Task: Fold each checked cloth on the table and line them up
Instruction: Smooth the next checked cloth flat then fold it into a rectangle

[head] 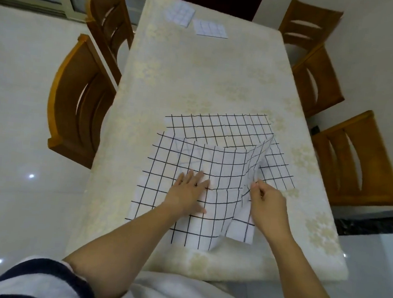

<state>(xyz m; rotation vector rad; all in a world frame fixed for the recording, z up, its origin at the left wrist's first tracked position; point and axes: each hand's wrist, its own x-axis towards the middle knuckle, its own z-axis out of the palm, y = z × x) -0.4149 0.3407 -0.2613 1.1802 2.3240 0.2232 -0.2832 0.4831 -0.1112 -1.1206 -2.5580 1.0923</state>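
Head view: large checked cloth (213, 164) lies on the near half of the table (318, 259), partly doubled over, its far strip flat and a rumpled layer on top. The left hand (188, 193) rests flat on it, fingers straight and spread. The right hand (267, 201) pinches a raised fold at the cloth's right side. At the far end lie a folded checked cloth (179, 13) and a second folded cloth (210, 29), just beside each other. Wooden chairs (77, 101) flank the table.

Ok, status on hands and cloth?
Left hand flat on the large white black-checked cloth. Right hand pinches its lifted fold. Two small folded checked cloths at far end.
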